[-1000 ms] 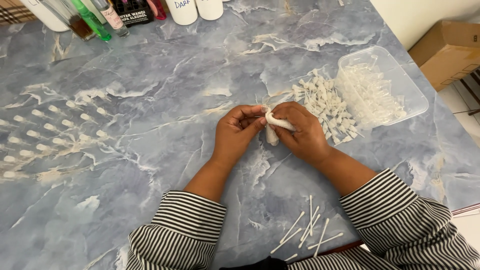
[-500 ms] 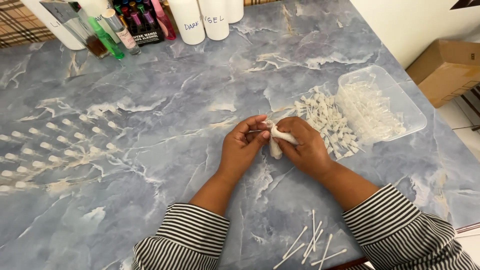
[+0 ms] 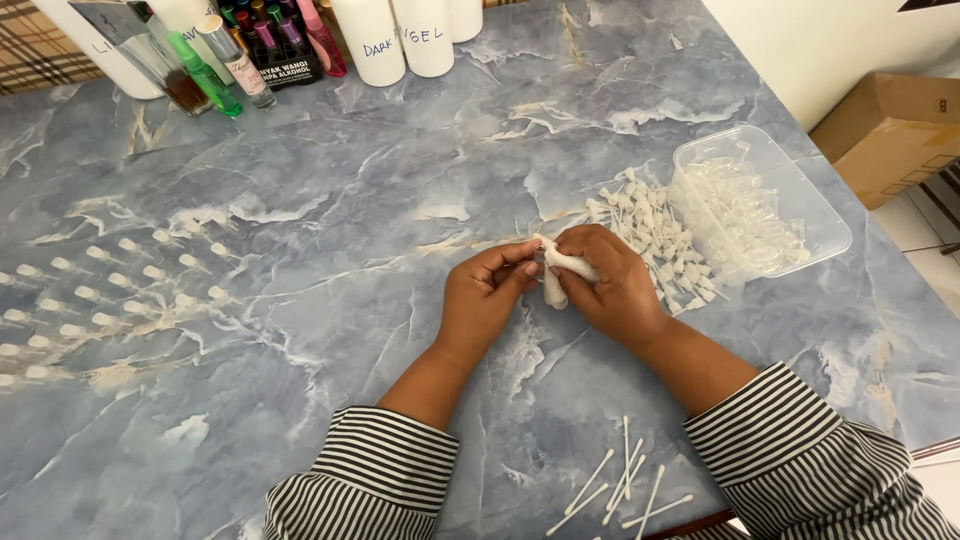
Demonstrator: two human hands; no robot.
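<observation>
Both my hands have drifted slightly right toward the tub this last second. Left hand and right hand pinch the white wad between fingertips, mid-table, beside the white caps. Grip unchanged; work continues.

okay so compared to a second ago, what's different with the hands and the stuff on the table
Very little. Both hands, left hand and right hand, still pinch the small white cloth wad between them, with only slight finger shifts. Nothing was picked up or let go. The pile of white caps, clear tray and cotton swabs stayed put.
</observation>
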